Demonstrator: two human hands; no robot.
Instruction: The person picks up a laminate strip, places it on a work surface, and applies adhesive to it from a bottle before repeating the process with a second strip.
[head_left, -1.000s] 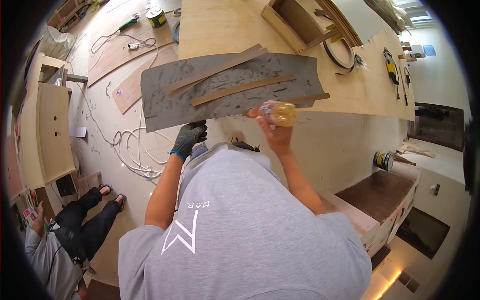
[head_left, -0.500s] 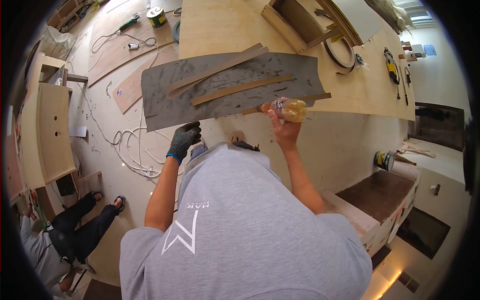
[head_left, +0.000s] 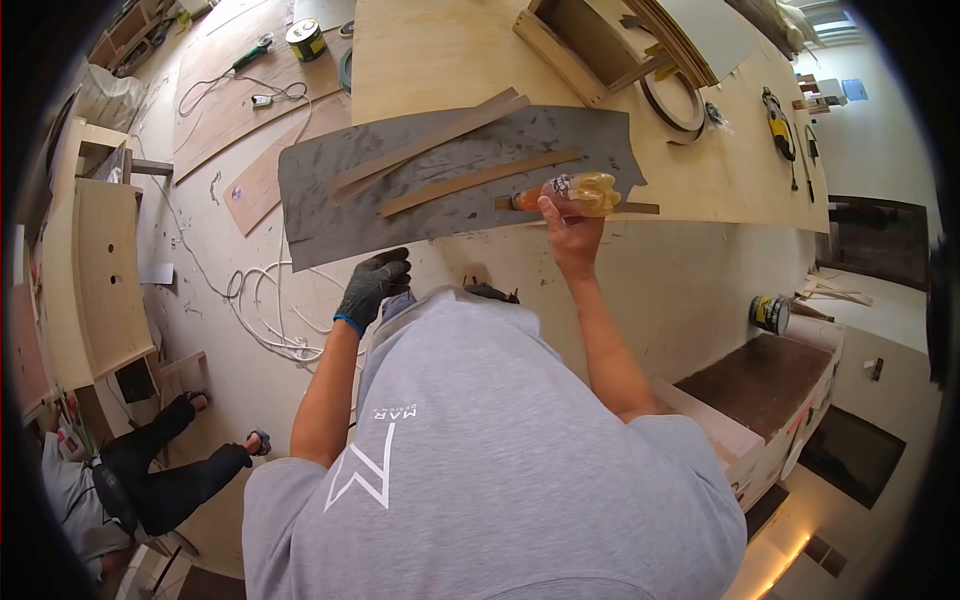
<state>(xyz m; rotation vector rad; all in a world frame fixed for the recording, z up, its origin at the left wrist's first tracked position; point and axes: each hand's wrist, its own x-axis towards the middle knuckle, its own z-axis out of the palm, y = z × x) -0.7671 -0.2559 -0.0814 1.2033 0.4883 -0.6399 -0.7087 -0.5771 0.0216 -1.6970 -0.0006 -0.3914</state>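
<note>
My bare right hand point(head_left: 574, 238) is wrapped round a clear plastic bottle point(head_left: 590, 193) of amber liquid. The bottle lies almost level, its neck pointing left, over a thin brown strip point(head_left: 640, 208) near the front edge of the grey sheet point(head_left: 450, 222). Part of that strip is hidden beneath the bottle. Two more strips cross at the sheet's upper left, and another single strip point(head_left: 480, 182) lies in its middle. In a dark knitted glove, my left hand point(head_left: 375, 285) hangs just below the sheet's front edge, fingers loosely bent and holding nothing.
The sheet rests on a plywood-topped table point(head_left: 430, 60). A wooden drawer box point(head_left: 570, 50), a tape roll point(head_left: 672, 110) and a yellow-black tool point(head_left: 778, 125) sit there too. White cable point(head_left: 260, 310) coils on the floor at left. Another person point(head_left: 130, 470) is at lower left.
The bottle and my right hand have shifted slightly, with the bottle's neck now higher over the strip. My left hand has moved a little right. The other person's legs have moved.
</note>
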